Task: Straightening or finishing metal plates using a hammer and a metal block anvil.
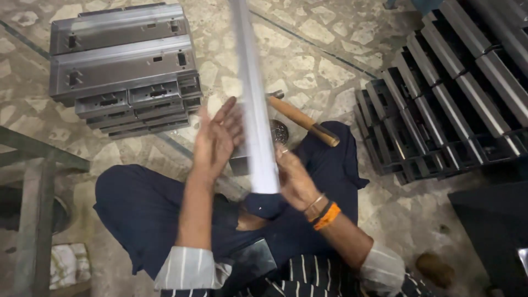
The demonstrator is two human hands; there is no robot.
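Over the lap, left hand [216, 137] fingers spread flat against the metal strip [254, 104], right hand [294, 179] gripping it.

We see a long pale silver-grey sheet-metal channel [254, 99], motion-blurred almost white, over dark navy cloth trousers [143, 206], with rolled white shirt sleeves bearing thin grey stripes [190, 269] and a black garment with white pinstripes [297, 278] at the bottom edge. On the right wrist we note an orange thread band beside a brownish metal bangle [323, 212], and behind it a hammer with a tan-brown wooden handle [302, 120] with a darker grip end. We log the stacked dull grey steel channels [124, 66] at top left, the darker charcoal-grey stack of steel channels [451, 93] at right, and the beige-and-cream mosaic stone floor [330, 60] crossed by dark thin joint lines.
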